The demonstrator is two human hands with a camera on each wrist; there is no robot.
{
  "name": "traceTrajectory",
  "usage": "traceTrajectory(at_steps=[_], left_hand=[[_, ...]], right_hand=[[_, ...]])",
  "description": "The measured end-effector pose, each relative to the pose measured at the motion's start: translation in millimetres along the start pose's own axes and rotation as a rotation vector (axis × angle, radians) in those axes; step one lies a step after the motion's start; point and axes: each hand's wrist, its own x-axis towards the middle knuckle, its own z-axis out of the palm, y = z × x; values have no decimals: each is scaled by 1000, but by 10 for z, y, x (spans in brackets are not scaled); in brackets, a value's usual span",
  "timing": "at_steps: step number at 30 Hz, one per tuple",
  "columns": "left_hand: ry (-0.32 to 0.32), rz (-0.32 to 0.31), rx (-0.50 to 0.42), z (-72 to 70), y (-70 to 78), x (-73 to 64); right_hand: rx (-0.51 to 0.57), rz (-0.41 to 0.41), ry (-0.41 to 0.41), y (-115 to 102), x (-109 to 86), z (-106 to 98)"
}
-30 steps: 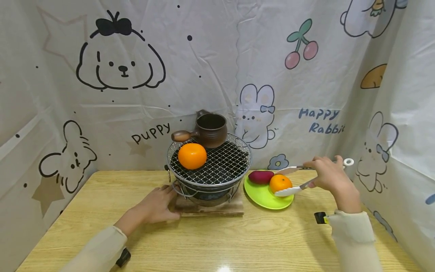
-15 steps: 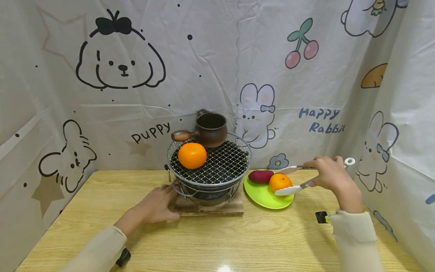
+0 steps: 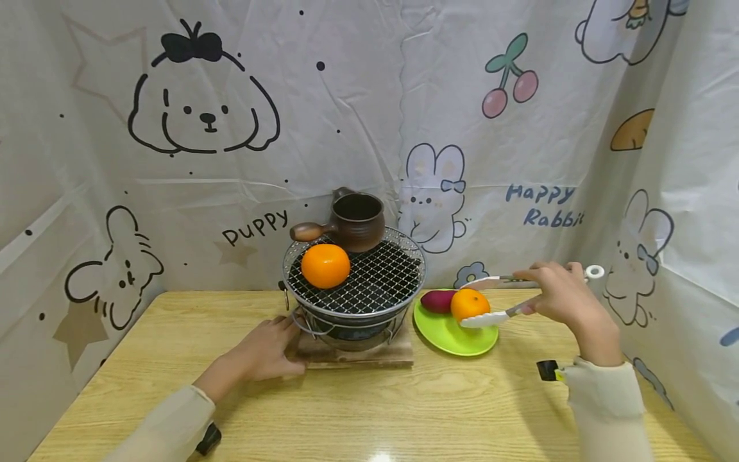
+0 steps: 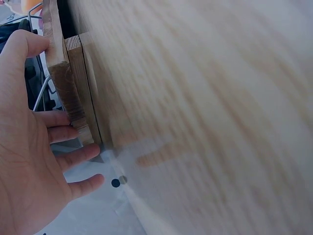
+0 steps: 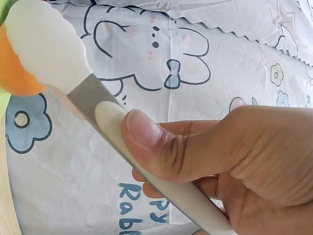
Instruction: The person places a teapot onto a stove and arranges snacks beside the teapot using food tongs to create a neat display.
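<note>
My right hand (image 3: 557, 292) grips a pair of kitchen tongs (image 3: 487, 319) with pale scalloped tips and grey-and-white handles. The tips stand on either side of a tangerine (image 3: 470, 304) over the lime-green plate (image 3: 453, 343). A purple sweet potato (image 3: 437, 301) lies beside it. In the right wrist view, my thumb (image 5: 146, 139) presses along the tongs' handle (image 5: 171, 188). My left hand (image 3: 268, 346) rests against the left end of the wooden board (image 3: 360, 364) under the grill. In the left wrist view, its fingers (image 4: 80, 155) are spread and its thumb touches the board's edge (image 4: 56, 54).
The round tabletop grill (image 3: 375, 282) carries a wire mesh. On it sit a larger orange fruit (image 3: 325, 265) and a brown clay pot (image 3: 358, 221) with a side handle. A printed cloth (image 3: 346, 128) hangs behind the wooden table (image 3: 346, 417).
The tongs and the tangerine between their tips have shifted slightly left and up, closer to the sweet potato. My left hand stays at the board.
</note>
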Motion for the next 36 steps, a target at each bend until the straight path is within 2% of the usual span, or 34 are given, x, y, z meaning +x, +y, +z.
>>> traceTrajectory(at_steps=[12, 22, 29, 36], left_hand=[[32, 19, 9, -2, -5, 6], [21, 14, 11, -3, -1, -7], [49, 37, 22, 16, -8, 2], [48, 33, 18, 9, -11, 2]], right_hand=[[-6, -44, 82, -61, -2, -31], [-3, -59, 150, -81, 12, -18], [-2, -76, 237, -100, 19, 1], [-14, -94, 320, -108, 45, 20]])
